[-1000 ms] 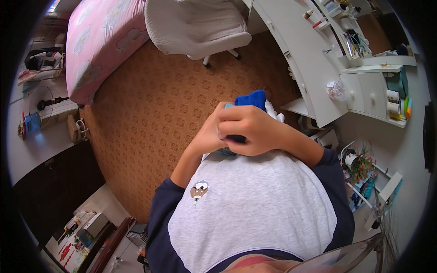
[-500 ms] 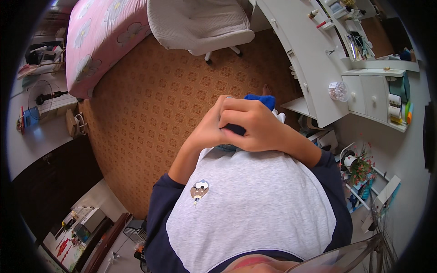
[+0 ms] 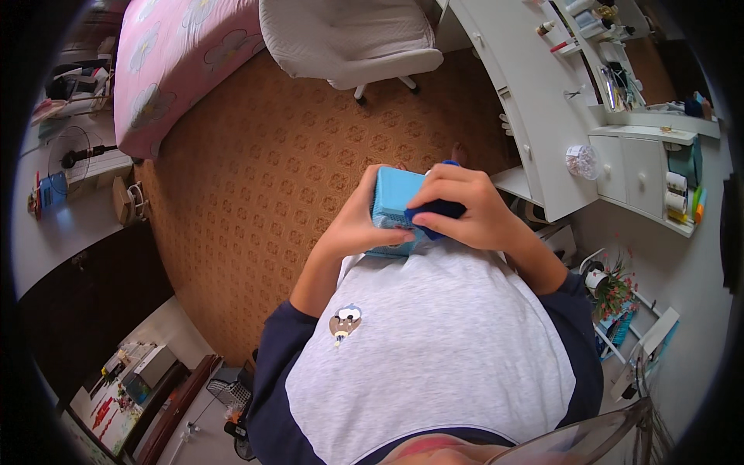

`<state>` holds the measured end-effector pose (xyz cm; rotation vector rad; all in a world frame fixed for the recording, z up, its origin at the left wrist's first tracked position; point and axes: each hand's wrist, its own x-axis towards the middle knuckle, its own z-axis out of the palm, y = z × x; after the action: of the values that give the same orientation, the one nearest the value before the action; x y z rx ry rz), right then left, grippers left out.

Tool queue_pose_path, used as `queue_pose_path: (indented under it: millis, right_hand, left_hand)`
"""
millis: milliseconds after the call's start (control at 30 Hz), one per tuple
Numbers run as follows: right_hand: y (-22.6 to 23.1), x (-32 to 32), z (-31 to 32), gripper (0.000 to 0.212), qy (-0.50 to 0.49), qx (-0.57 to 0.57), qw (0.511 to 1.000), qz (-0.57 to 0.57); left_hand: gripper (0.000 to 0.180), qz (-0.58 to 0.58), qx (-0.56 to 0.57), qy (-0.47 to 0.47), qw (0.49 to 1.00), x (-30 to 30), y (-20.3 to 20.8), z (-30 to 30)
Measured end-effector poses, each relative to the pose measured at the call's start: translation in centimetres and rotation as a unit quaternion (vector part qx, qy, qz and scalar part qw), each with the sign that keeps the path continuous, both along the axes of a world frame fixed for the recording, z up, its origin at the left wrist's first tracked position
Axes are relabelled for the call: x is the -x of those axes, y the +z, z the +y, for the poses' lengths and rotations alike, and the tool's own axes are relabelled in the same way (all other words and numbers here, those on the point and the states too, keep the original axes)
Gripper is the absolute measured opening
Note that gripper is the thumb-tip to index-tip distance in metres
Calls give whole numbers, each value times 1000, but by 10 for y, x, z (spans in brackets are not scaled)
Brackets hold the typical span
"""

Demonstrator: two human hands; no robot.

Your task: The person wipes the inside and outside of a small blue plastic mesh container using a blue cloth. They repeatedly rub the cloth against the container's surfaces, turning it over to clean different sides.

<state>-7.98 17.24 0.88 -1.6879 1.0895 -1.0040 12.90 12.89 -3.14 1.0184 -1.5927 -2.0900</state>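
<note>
In front of my belly, my left hand [image 3: 353, 226] grips a light blue box [image 3: 398, 189] with rounded corners and mesh-like sides. Its thumb lies along the near side, while its other fingers pass round the left side, partly hidden. A dark blue cloth [image 3: 445, 208] is bunched in my right hand [image 3: 482, 215], closed with thumb and fingers around it. That cloth touches the box's right side, and a bit of it shows beyond the knuckles.
A white quilted chair [image 3: 349, 43] stands ahead on the brown patterned floor [image 3: 256, 178]. To the right runs a white desk [image 3: 535, 101] with a clear tub [image 3: 581, 161] on it. A pink floral bed [image 3: 174, 70] is at the far left, and a potted plant [image 3: 612, 287] at the right.
My hands were close together over the box, which was mostly covered. My right hand has shifted right with the cloth, and the box's light blue top now shows.
</note>
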Motion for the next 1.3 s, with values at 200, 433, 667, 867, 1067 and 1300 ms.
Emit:
queue_pose_path:
  millis: [200, 433, 667, 867, 1067, 1300]
  right_hand:
    - [10, -19, -22, 14, -15, 8, 1000, -4]
    - [-9, 11, -3, 14, 32, -19, 999, 24]
    - [-5, 15, -7, 13, 35, -30, 999, 14]
    - [5, -6, -20, 15, 26, 7, 999, -18]
    - [-7, 11, -4, 11, 30, -23, 999, -12]
    - [-7, 26, 7, 13, 28, -52, 998, -24]
  left_hand:
    - [83, 22, 94, -102, 990, 8, 5, -12]
    - [94, 29, -39, -5, 999, 0, -7, 0]
    - [86, 6, -7, -51, 999, 6, -4, -11]
    - [89, 10, 5, -82, 997, 19, -1, -17]
    - [90, 8, -33, -26, 999, 8, -9, -5]
    - [88, -2, -7, -48, 999, 10, -9, -10]
